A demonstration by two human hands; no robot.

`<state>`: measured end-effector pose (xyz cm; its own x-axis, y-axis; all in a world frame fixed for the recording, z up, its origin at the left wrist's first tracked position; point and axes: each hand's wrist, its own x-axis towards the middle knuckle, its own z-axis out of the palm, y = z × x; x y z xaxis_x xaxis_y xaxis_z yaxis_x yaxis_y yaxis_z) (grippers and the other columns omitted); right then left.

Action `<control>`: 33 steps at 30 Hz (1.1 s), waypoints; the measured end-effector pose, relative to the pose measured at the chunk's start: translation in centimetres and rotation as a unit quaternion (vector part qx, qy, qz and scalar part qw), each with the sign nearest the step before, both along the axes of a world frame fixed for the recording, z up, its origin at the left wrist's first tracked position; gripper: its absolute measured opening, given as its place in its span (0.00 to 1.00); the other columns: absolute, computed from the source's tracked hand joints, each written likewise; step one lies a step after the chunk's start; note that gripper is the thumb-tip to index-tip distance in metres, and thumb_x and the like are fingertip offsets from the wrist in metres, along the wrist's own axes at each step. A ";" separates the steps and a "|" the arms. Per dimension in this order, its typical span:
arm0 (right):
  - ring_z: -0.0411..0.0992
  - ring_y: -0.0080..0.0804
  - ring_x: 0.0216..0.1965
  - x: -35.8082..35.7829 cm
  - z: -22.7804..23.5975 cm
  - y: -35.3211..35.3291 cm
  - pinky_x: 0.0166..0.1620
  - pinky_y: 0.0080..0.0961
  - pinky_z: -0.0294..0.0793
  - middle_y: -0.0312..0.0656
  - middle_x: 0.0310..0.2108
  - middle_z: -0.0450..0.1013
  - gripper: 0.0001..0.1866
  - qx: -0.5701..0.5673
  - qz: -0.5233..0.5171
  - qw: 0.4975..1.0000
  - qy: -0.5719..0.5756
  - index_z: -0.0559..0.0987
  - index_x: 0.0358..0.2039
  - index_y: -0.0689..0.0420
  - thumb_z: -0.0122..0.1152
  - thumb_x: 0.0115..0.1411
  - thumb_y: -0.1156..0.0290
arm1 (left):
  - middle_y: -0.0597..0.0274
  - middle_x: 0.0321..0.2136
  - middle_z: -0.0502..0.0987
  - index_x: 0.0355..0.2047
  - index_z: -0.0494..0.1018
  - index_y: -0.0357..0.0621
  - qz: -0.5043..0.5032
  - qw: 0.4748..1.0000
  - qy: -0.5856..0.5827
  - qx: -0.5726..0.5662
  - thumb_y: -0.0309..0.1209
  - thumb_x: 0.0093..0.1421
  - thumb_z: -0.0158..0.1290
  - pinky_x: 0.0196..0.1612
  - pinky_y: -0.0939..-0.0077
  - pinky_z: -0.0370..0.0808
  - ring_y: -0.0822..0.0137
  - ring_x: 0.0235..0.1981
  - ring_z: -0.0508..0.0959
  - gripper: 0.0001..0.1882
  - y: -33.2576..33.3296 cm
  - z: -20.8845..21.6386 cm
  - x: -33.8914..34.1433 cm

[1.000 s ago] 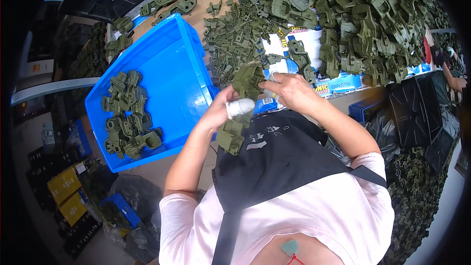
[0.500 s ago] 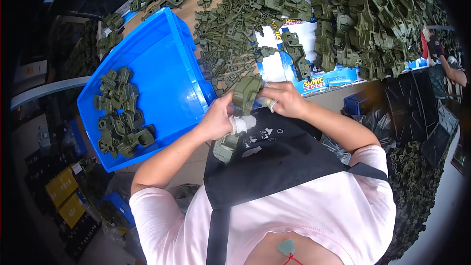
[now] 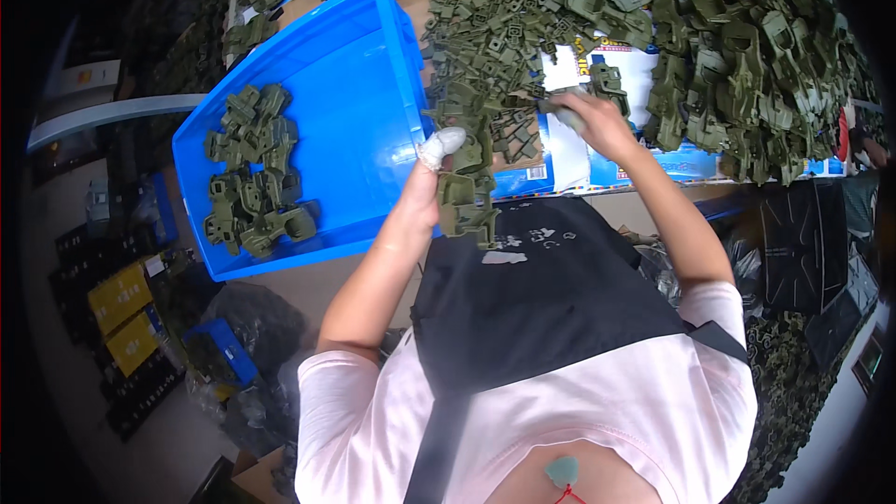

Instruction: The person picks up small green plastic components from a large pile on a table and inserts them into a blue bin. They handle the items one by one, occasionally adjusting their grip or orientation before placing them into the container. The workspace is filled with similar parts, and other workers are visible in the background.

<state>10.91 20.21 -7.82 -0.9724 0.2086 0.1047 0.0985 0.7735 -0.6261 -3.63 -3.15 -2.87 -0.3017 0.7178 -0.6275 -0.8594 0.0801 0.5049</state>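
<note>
My left hand, its thumb wrapped in white, is closed around a long olive-green plastic toy vehicle body at the table's near edge, just right of the blue bin. The body's far end overlaps the small green parts behind it, so where it stops is hard to see. My right hand reaches over the table beside the heap of small olive-green plastic parts. Its fingertips are blurred and point left, with a pale covering on one digit. Whether anything is between them cannot be made out.
The blue plastic bin stands at left, several green vehicle bodies piled along its left side. More large green bodies are heaped at the table's right. White and blue printed card lies under the parts. Black crates stand at far right.
My right hand has let go of the vehicle body and moved away to the right, over the table. My left hand still holds the body, now turned more lengthwise. The view has shifted.
</note>
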 end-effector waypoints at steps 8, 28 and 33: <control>0.74 0.35 0.34 7.1 9.4 -6.2 0.39 0.27 0.71 0.38 0.29 0.75 0.10 -0.364 0.030 0.878 -0.308 0.75 0.36 0.54 0.57 0.51 0.77 | 0.54 0.30 0.77 0.41 0.71 0.40 -0.029 0.997 -0.070 -0.013 0.42 0.53 0.52 0.35 0.69 0.76 0.62 0.30 0.78 0.20 1.2 -0.4 2.4; 0.69 0.51 0.37 4.6 7.8 -10.0 0.41 0.40 0.69 0.53 0.32 0.71 0.11 -0.197 0.181 0.956 -0.120 0.73 0.33 0.58 0.52 0.46 0.81 | 0.58 0.31 0.74 0.43 0.67 0.43 -0.102 0.992 -0.028 -0.068 0.41 0.58 0.50 0.34 0.71 0.78 0.65 0.33 0.77 0.17 1.5 -0.1 6.0; 0.70 0.33 0.42 4.5 6.6 -4.4 0.46 0.30 0.69 0.40 0.45 0.70 0.23 -0.625 0.140 0.746 -0.183 0.67 0.52 0.56 0.55 0.54 0.68 | 0.55 0.33 0.75 0.43 0.67 0.43 -0.096 0.994 -0.039 0.027 0.41 0.59 0.48 0.33 0.68 0.79 0.63 0.35 0.77 0.18 1.7 -1.4 3.8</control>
